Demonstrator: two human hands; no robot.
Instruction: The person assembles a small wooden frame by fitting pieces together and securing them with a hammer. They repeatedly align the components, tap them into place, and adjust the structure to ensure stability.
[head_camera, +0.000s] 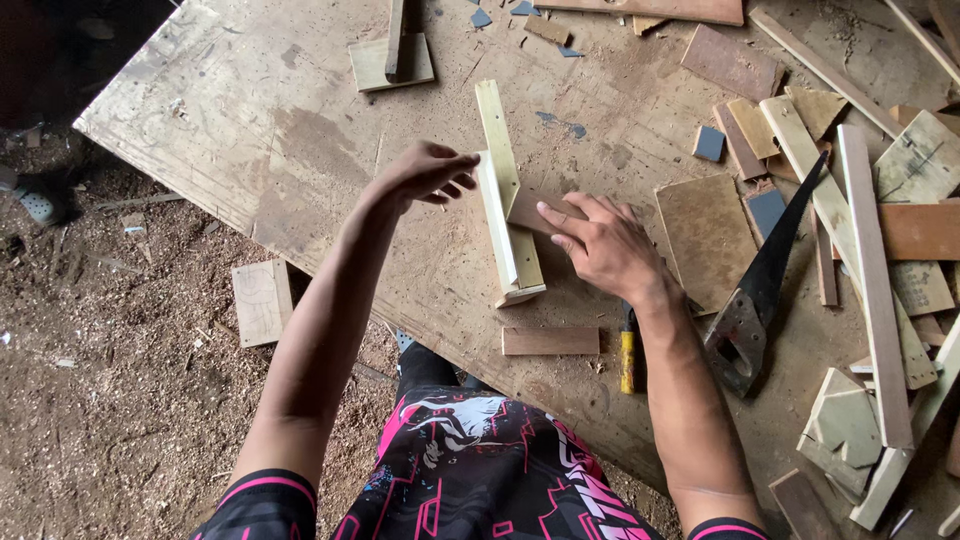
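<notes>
Worktop (300, 150): a large, worn plywood sheet dusted with sawdust, set at a slant across the view; it carries every thing listed below.
Containers: no box, tray or bin shows among the things on the worktop; all pieces lie loose on its surface.
Pale wood assembly (508, 200): two light strips joined along their length, lying near the middle of the worktop. Its long axis runs from far to near, the near end tipped slightly to the right; the far end points away from the person.
Brown wood piece (535, 208): a small flat rectangle, laid against the right side of the pale wood assembly.
Left hand (425, 172): raised at the left side of the assembly's upper part, fingers (462, 170) loosely curled and touching or nearly touching the upright strip; whether they grip it cannot be told.
Right hand (605, 245): laid flat, fingers extended and pressing on the brown wood piece, not closed around it.
Short brown block (550, 341): lies near the worktop's near edge, long axis left to right.
Yellow-handled tool (628, 358): just right of the block, partly hidden by the right forearm.
Handsaw (765, 280): right of the right hand, blade pointing far and right.
Offcuts (880, 280): strips and plates heaped at the right.
</notes>
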